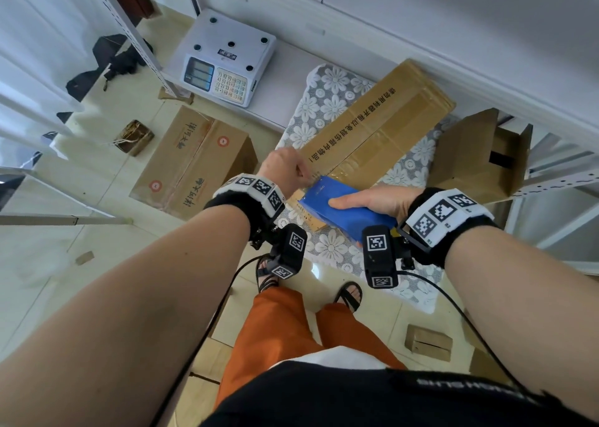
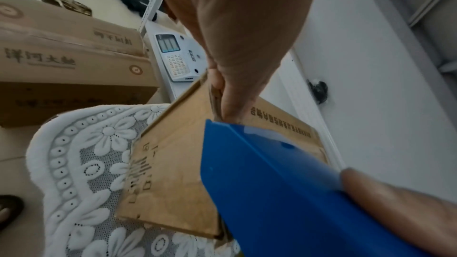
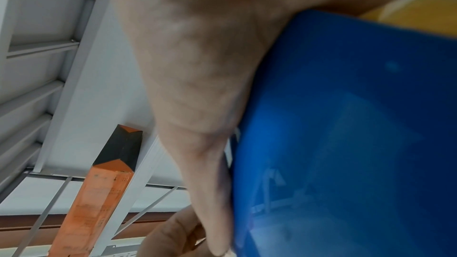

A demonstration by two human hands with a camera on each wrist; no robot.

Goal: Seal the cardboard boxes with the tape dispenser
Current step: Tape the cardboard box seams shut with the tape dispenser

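Note:
A long cardboard box (image 1: 382, 125) (image 2: 173, 163) with printed characters lies on a lace-covered table (image 1: 330, 102). My right hand (image 1: 372, 201) (image 3: 197, 65) grips a blue tape dispenser (image 1: 337, 212) (image 2: 272, 192) (image 3: 346, 124) at the box's near end, thumb on top. A yellowish tape roll (image 3: 420, 13) shows behind the dispenser. My left hand (image 1: 285, 170) (image 2: 235, 26) pinches a brown strip of tape just ahead of the dispenser, at the box's near top edge. Where the strip meets the dispenser is hidden.
A white weighing scale (image 1: 227, 66) sits on the shelf behind the table. An open cardboard box (image 1: 479, 157) stands at the right. A taped box (image 1: 194, 164) and a small carton (image 1: 428, 342) lie on the tiled floor near my feet.

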